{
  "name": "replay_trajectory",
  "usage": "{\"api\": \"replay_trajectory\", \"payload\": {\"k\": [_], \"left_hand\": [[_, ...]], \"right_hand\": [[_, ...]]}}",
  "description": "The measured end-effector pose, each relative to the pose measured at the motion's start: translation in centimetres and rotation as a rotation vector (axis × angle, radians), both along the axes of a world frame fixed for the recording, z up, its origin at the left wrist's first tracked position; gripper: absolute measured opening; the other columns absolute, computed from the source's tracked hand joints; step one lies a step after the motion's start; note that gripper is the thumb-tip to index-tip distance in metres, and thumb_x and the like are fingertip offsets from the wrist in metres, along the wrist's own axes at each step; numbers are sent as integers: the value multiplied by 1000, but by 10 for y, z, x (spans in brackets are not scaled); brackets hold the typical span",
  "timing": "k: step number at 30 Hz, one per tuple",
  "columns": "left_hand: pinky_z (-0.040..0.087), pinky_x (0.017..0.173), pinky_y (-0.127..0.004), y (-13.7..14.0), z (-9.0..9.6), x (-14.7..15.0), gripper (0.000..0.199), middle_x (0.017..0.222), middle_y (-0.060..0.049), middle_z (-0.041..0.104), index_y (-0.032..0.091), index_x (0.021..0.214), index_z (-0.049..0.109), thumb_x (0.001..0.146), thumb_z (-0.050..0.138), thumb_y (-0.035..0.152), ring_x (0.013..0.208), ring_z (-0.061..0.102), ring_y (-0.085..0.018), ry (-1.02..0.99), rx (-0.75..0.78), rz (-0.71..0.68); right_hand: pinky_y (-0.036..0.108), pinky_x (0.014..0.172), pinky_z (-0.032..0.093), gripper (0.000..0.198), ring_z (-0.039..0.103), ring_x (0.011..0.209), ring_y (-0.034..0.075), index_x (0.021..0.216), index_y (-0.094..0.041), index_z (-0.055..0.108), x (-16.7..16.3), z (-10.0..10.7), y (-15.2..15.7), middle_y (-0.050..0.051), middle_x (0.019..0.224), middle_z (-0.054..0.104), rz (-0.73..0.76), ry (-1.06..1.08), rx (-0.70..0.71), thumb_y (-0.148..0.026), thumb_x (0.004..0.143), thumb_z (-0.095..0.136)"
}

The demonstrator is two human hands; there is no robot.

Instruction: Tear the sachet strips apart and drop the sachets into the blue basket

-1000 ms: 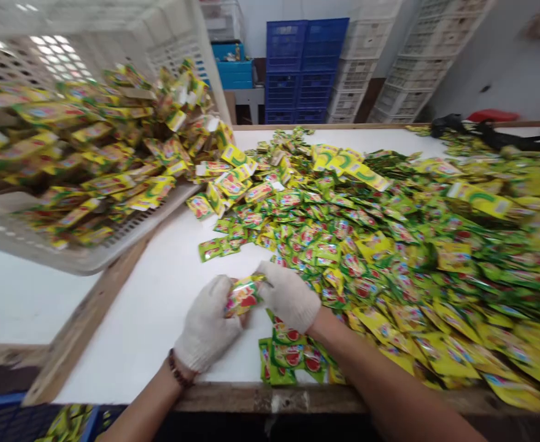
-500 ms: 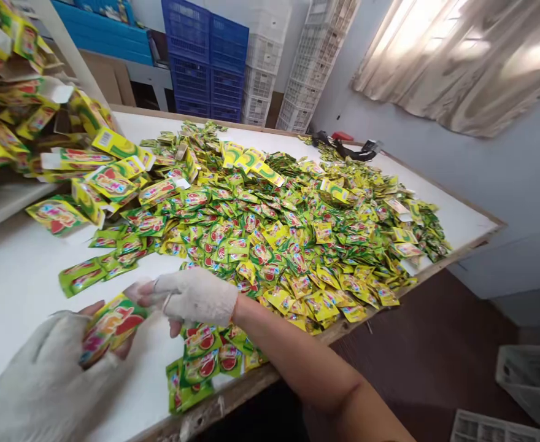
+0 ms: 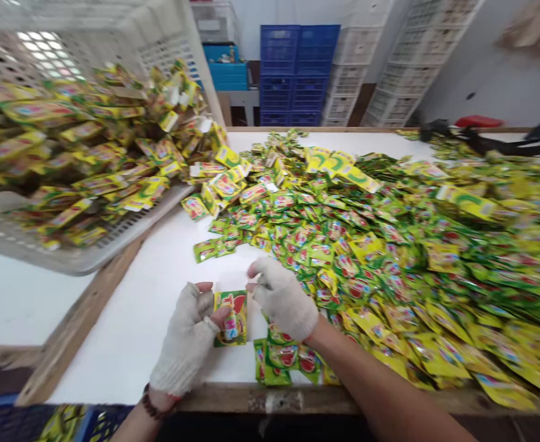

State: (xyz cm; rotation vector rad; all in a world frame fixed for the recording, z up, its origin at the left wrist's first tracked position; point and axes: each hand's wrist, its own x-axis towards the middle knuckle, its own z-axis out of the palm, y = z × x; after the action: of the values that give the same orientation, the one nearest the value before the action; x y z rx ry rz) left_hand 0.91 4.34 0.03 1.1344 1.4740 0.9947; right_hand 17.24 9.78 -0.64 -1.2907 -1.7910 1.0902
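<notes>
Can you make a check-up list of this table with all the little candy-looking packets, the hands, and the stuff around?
Surface: white table with a wooden front edge, bare only at the near left.
Job's things: one green and yellow sachet pinched in the left hand; a small stack of sachets lies by the right wrist.
Clutter: a big heap of sachets covers most of the table; a tilted white crate at left spills small boxes.
Hands: left hand gloved, holding the sachet; right hand gloved, fingertips pinched together just above it, whether on anything is unclear.
Cables: black straps or cords at the far right, blurred.
Surroundings: stacked blue crates and white crates along the wall.
</notes>
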Motion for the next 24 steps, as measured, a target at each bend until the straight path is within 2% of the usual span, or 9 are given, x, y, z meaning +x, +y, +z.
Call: {"api": "replay_trajectory", "payload": {"k": [3, 6, 11, 13, 15, 17, 20, 22, 24], "left_hand": [[53, 65, -30, -8, -5, -5, 46, 92, -1, 60, 23, 104, 35, 72, 65, 36, 78, 63, -16, -101, 75, 56], [52, 68, -29, -13, -8, -9, 39, 89, 0, 60, 21, 97, 43, 69, 67, 34, 78, 61, -15, -121, 84, 12], [46, 67, -27, -15, -5, -25, 21, 76, -2, 61, 14, 79, 58, 78, 57, 35, 72, 55, -14, 61, -4, -263], [45, 71, -26, -14, -6, -32, 22, 80, -3, 62, 14, 81, 61, 79, 56, 35, 76, 55, -14, 87, 7, -289], [44, 69, -25, -12, -10, -35, 23, 80, -1, 61, 15, 88, 59, 77, 60, 35, 74, 55, -13, 21, -7, -245], [45, 65, -24, -11, -13, -36, 33, 77, 1, 59, 17, 96, 52, 72, 65, 33, 69, 55, -12, -110, -37, -183], [46, 66, -26, -11, -14, -33, 41, 76, 2, 59, 19, 103, 46, 69, 67, 31, 70, 57, -13, -185, -49, -163], [46, 69, -26, -13, -12, -32, 29, 78, 0, 60, 17, 95, 53, 73, 64, 32, 73, 56, -14, -59, 0, -191], [44, 68, -24, -15, -8, -32, 21, 79, -1, 60, 15, 85, 59, 77, 59, 35, 74, 54, -13, 66, 49, -245]], "right_hand": [[19, 54, 39, 24, 49, 58, 8, 93, -18, 48, -3, -4, -7, -4, 65, 53, 48, 150, -163, -25, 73, 58], [20, 62, 44, 22, 57, 72, 10, 95, -16, 51, -6, -8, -11, 0, 80, 61, 194, 242, -240, -24, 75, 55], [23, 66, 40, 11, 55, 72, 11, 73, -14, 62, -4, -3, -12, 2, 76, 64, 336, -173, -131, -22, 76, 55], [21, 62, 38, 13, 52, 67, 10, 69, -13, 61, -3, -1, -11, 1, 70, 61, 365, -206, -160, -21, 76, 55], [20, 57, 37, 15, 49, 61, 9, 87, -12, 61, -3, -1, -11, -1, 66, 57, 350, -102, -243, -21, 76, 55], [18, 54, 38, 33, 48, 58, 8, 107, -12, 54, -3, -1, -13, -3, 66, 57, 326, 11, -320, -20, 76, 54], [19, 58, 37, 25, 51, 64, 9, 101, -14, 60, -3, 1, -16, 0, 71, 61, 331, -95, -216, -20, 77, 54], [20, 61, 36, 18, 53, 67, 9, 85, -15, 66, -2, 5, -18, 1, 73, 64, 357, -221, -74, -25, 81, 52], [20, 59, 33, 26, 52, 64, 9, 77, -16, 67, -1, 9, -20, 1, 69, 64, 383, -274, 7, -31, 85, 48]]}}
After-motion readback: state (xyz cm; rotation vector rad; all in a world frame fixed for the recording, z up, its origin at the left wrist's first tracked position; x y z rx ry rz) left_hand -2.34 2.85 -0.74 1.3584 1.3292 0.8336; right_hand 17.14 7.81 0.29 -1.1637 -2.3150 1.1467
